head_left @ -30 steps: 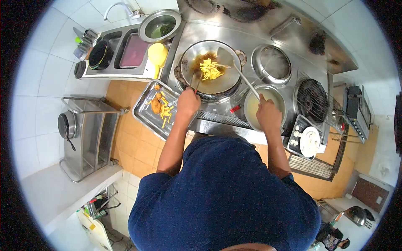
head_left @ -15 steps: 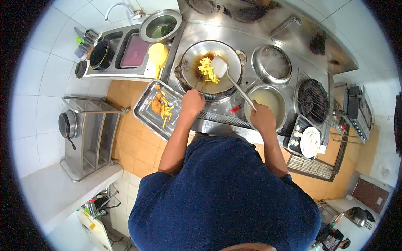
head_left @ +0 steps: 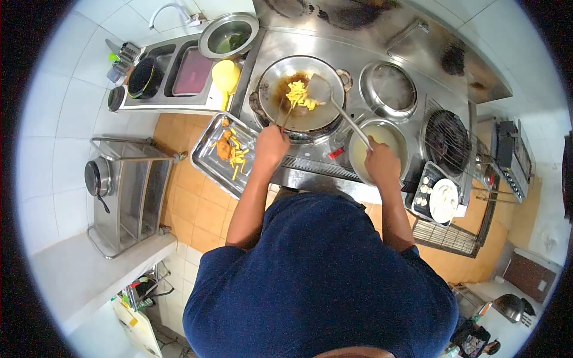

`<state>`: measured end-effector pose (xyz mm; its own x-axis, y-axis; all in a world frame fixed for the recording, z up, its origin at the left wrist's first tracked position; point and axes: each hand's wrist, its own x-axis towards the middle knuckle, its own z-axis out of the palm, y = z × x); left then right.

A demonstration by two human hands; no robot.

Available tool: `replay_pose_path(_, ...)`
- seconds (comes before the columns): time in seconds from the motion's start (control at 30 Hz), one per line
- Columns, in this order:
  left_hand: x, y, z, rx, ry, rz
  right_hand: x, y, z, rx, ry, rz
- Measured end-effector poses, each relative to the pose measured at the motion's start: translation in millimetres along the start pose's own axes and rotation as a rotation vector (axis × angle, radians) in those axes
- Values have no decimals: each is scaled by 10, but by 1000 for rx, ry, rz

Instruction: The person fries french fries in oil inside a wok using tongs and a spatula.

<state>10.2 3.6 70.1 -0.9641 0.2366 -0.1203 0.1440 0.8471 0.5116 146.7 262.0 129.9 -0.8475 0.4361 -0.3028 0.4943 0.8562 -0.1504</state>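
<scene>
My left hand (head_left: 271, 145) is closed around slim metal tongs (head_left: 286, 117) with a red grip, whose arms reach over the wok's near side. In my right hand (head_left: 382, 162) is the long handle of a metal wok spatula (head_left: 320, 88). Its blade lies just right of a heap of yellow fries (head_left: 296, 93) above the wok; some fries touch the blade's lower edge. The wok (head_left: 270, 76) has two loop handles, a brown-stained bottom and liquid in it. Below my right hand stands a pot (head_left: 358, 156) of cloudy pale liquid.
A steel tray (head_left: 206, 154) with fries and fried chicken pieces (head_left: 224, 148) is left of the wok. A lidded pot (head_left: 388, 89) and a wire grill rack (head_left: 444, 143) stand to the right. A yellow ladle-like scoop (head_left: 225, 77) rests by the sink. A white plate (head_left: 444, 200) sits at right.
The spatula blade has shifted slightly right and turned, showing a darker face. The heap of fries has moved a little right. My right hand has moved right, my left slightly left.
</scene>
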Motion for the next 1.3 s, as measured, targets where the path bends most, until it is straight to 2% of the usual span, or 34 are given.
replay_pose_path(0.23, 225, -197, 115, 27, 54, 23, 243, 164, 152, -40, 138, 12)
replay_pose_path(0.47, 412, -164, 338, 46, 5, 44, 322, -84, 392, 66, 30, 2)
replay_pose_path(0.63, 268, 9, 91, 31, 46, 50, 274, -76, 196, 54, 29, -90)
replay_pose_path(0.77, 266, -5, -63, 39, 83, -1, 163, -31, -33, 19, 94, -78)
replay_pose_path(0.87, 450, -146, 20, 55, 186, 13, 172, 17, -81, -30, 109, -42)
replay_pose_path(0.93, 549, -140, 24, 79, 184, 46, 205, 48, -74, -48, 98, 11)
replay_pose_path(1.17, 728, -267, 260, 194, 63, 59, 159, 229, 2, -33, 71, -8)
replay_pose_path(1.3, 332, -4, -69, 128, 24, 132, -26, 241, -105, 22, 73, 14)
